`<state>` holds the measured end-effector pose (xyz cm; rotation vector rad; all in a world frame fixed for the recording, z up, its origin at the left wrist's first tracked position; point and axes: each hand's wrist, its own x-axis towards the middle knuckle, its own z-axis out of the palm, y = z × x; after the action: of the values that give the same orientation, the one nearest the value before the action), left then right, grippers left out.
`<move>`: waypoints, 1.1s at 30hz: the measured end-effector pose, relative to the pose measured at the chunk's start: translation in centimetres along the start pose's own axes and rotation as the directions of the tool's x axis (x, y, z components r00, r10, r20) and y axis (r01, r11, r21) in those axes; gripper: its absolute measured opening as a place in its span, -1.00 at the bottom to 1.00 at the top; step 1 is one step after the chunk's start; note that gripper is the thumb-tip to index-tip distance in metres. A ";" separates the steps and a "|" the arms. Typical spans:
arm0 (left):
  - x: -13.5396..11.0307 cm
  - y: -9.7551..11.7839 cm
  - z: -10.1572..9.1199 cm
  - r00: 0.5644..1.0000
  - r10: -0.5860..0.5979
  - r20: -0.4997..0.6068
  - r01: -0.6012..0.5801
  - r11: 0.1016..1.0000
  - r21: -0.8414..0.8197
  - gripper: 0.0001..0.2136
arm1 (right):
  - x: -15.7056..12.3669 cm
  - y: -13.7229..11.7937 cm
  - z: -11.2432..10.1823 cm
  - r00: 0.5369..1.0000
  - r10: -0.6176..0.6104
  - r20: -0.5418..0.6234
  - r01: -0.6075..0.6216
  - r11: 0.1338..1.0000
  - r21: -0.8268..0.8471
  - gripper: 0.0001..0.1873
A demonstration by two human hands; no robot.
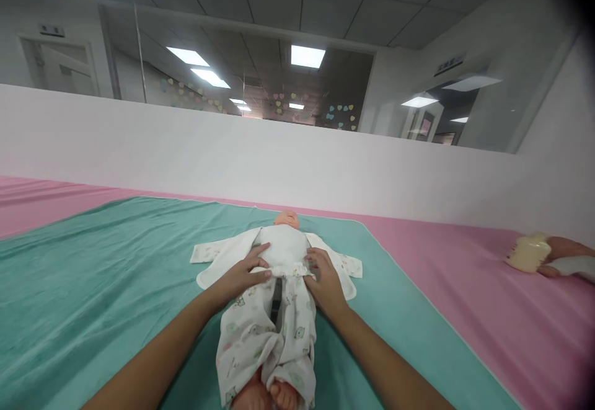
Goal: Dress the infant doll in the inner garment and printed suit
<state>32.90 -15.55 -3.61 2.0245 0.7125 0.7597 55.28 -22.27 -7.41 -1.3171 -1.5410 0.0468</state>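
A baby doll [286,218] lies on its back on a green cloth [153,273], head away from me and bare feet towards me. It wears white printed trousers [297,326] with a gathered waistband and a gap down the middle, where a dark strip shows. A white top [227,261] is spread out at both sides of its white-covered belly. My left hand [244,278] rests at the left of the waist, fingers apart, thumb on the waistband. At the right side, the bent fingers and thumb of my right hand [324,280] close on the waistband's edge.
Pink sheeting [446,255] surrounds the green cloth. At the far right, a pale yellow, jar-like object [528,252] lies beside a skin-coloured limb [569,249] with white cloth, cut off by the frame. Behind stands a low white wall [279,162] with glass above it.
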 end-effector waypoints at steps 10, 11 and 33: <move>-0.4 1.3 0.7 0.998 0.045 0.034 -0.042 0.996 -0.074 -0.81 | 0.1 -4.7 -2.1 0.886 -0.049 0.461 -0.050 0.978 0.201 -0.77; -0.3 1.2 0.7 0.999 0.040 0.002 -0.039 0.995 -0.088 -0.81 | 0.3 -4.6 -2.3 0.859 -0.012 0.513 -0.116 0.969 0.217 -0.76; -0.7 2.0 0.7 0.993 0.013 0.116 -0.001 0.994 -0.109 -0.82 | 0.7 -1.9 -1.9 0.976 -0.196 0.099 0.213 0.954 -0.212 -0.80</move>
<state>33.34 -17.38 -2.45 1.9560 0.5854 0.6640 55.44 -23.52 -4.97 -1.3323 -1.7817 -0.2133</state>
